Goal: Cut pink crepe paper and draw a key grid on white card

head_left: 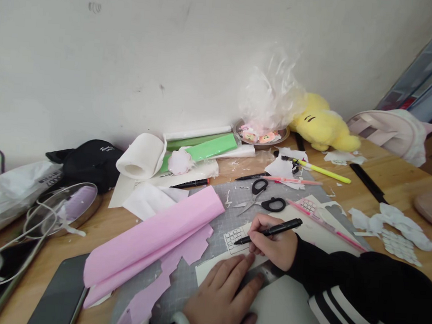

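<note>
A black pen [281, 228] is held in my right hand [274, 242], its tip on a small piece of paper [236, 239] with a drawn grid of rounded shapes. My left hand [221, 293] lies flat with fingers spread, just below the drawing, over pale paper [204, 272]. A bracelet circles the left wrist. Under the papers is a grey cutting mat [189, 278]. Black-handled scissors [260, 197] rest above the drawing. Pink crepe paper [155, 232] stretches along the left of my hands.
A tissue roll [140, 156], green paper [209, 149] and a bowl [262, 134] line the wall. A yellow plush toy [322, 122] sits at the back right. A phone [59, 291] lies front left; a yellow pen [322, 171] and paper scraps [399, 229] lie right.
</note>
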A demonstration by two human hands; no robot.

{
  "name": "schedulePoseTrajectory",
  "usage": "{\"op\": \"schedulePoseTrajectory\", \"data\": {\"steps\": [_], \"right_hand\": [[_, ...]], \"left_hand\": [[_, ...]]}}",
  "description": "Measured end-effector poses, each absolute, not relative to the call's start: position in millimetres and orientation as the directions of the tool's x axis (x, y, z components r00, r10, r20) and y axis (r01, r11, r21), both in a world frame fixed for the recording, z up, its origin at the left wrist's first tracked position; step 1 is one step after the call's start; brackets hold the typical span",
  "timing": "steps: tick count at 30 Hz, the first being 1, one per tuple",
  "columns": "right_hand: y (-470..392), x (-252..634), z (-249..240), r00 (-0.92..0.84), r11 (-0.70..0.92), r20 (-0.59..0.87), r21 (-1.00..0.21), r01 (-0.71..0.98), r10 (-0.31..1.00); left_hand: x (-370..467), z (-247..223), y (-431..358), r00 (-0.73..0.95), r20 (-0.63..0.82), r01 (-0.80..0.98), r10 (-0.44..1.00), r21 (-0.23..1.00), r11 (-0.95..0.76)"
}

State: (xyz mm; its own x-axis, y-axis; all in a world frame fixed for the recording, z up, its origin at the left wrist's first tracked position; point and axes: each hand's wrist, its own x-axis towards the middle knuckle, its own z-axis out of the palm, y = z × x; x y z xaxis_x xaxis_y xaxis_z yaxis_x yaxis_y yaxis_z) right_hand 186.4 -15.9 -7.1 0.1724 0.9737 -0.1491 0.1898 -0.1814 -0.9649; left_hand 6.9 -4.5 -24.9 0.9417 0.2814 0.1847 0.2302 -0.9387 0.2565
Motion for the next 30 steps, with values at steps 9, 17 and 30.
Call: {"op": "schedulePoseTrajectory", "data": {"steps": [9,17,30], "right_hand": [[-15.1,185.6,-8.0,0.174,-0.18,-0.152,-0.971,0.155,0.973],[-13.8,185.1,-7.5,0.248,-0.196,-0.162,-0.973,0.118,0.955],[-14.8,185.1,-6.0,0.235,-0.218,-0.197,-0.974,0.064,0.952]], "left_hand": [[7.2,-20.2,-9.7,0.929,0.142,0.29,0.342,0.296,-0.91],[6.2,-22.9,-5.2,0.942,0.163,0.248,0.293,0.247,-0.937],[6.8,-19.7,-8.4,0.934,0.114,0.293,0.337,0.293,-0.91]]}}
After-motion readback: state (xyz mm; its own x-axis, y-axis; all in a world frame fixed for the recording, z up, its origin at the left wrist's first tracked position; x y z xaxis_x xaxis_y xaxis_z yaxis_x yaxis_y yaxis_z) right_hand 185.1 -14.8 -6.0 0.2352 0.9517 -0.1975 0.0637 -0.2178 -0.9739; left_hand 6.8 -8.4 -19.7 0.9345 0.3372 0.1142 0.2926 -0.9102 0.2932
